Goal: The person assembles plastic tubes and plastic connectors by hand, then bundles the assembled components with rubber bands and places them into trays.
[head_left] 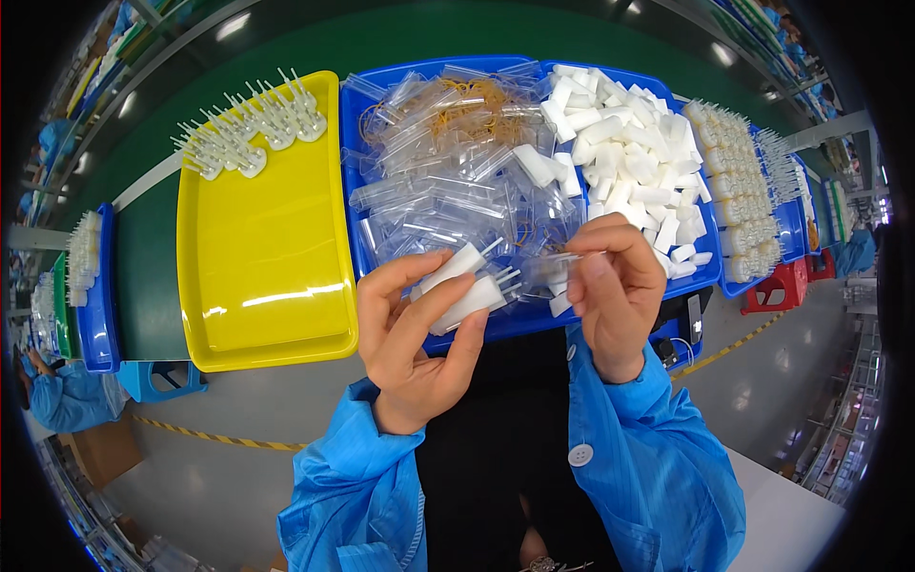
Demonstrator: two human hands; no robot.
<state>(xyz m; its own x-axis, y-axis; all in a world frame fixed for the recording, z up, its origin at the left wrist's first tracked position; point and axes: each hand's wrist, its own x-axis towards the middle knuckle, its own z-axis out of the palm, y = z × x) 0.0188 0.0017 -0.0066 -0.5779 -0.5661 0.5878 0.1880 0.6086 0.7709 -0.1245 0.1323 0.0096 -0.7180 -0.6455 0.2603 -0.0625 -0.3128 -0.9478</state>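
Observation:
My left hand (419,348) is closed on two white foam pieces (469,303) lying side by side between thumb and fingers. Thin pale prongs stick out of their right ends. Close by on the right, my right hand (620,296) pinches a clear plastic piece (545,269) between thumb and forefinger; its outline blends into the plastic behind it. Both hands are over the near edge of a blue tray (357,224). Many clear plastic sleeves (429,205) fill that tray, with a tangle of orange rubber bands (467,100) on top at the far side.
A yellow tray (262,257) on the left bears pronged white parts (253,124) along its far side. White foam blocks (629,143) heap in another blue tray (710,253) on the right. Beyond it stand rows of pale parts (734,191) and a red stool (774,286).

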